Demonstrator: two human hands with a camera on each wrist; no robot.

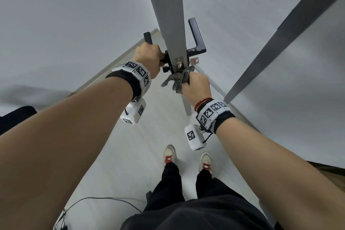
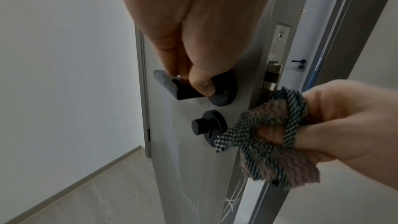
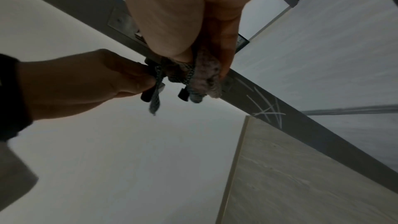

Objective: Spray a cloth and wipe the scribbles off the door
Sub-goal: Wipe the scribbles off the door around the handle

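Standing edge-on to the grey door point(image 1: 166, 15), the person has the left hand point(image 1: 148, 55) clenched around the black lever handle point(image 2: 172, 84) on its left face, thumb curled under the lever. The right hand point(image 1: 197, 86) has its grip closed on a bunched checked cloth point(image 1: 178, 78), pressed against the door's narrow edge just below the metal latch plate point(image 2: 277, 54). White scribbles point(image 3: 266, 106) mark that edge lower down, apart from the cloth, and a round black lock knob point(image 2: 201, 126) sits beneath the handle.
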